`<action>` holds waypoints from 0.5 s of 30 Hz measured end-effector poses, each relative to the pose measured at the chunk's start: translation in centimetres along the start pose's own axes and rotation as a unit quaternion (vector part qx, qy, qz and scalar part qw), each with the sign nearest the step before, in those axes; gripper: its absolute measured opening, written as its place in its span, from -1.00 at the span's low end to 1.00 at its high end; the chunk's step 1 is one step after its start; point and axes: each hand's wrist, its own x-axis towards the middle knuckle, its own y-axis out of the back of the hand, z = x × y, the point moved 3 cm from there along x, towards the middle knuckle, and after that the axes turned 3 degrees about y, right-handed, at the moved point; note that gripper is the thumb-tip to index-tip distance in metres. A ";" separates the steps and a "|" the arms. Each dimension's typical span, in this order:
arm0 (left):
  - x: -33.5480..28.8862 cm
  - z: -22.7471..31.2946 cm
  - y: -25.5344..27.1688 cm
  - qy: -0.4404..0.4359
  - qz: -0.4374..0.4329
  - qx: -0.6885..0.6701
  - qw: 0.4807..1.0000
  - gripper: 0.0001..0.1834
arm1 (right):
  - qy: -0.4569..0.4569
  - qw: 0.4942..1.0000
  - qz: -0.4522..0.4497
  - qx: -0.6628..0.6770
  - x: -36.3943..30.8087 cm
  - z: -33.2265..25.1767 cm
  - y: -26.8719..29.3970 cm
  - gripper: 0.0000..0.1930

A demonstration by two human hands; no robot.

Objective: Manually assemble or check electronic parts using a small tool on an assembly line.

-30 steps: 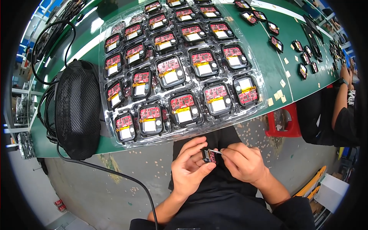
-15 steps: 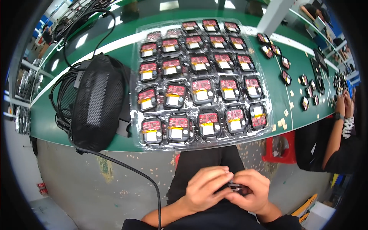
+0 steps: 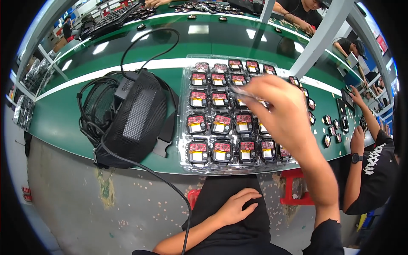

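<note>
My right hand (image 3: 278,104) is raised over the clear plastic tray (image 3: 183,127) on the green bench. Pinched at its fingertips is a thin, dark, shiny-edged piece (image 3: 241,92), blurred and seen nearly edge-on, so its kind does not show. Rows of small black housings (image 3: 222,123) with red circuit boards and white labels fill the tray's pockets; my right hand and forearm hide several on the right side. Down on my thigh rests my left hand (image 3: 238,207), fingers apart and nothing in it.
Left of the tray lies a black mesh bag (image 3: 131,117) with coiled cables; one cable (image 3: 170,185) runs down past my left forearm. More black housings (image 3: 329,123) lie loose on the right, near a co-worker's arm (image 3: 355,157). A grey post (image 3: 323,40) rises behind the tray.
My hands were together over my lap around a small dark piece. Now the right has lifted it over the tray, while the left has let go. The view has shifted, showing more of the bench behind.
</note>
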 end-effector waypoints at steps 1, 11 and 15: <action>0.1 -0.1 0.1 0.025 -0.015 -0.021 0.999 -0.69 | 0.009 1.000 -0.020 -0.016 1.5 1.9 -1.7 -0.88; -0.7 -1.5 0.3 0.010 -0.003 -0.058 0.998 -0.70 | -0.118 0.960 -0.204 -0.149 7.5 6.0 -7.8 -0.75; -0.7 -1.7 0.2 0.005 -0.013 -0.059 0.998 -0.68 | -0.162 0.938 -0.269 -0.148 8.0 5.7 -7.5 -0.63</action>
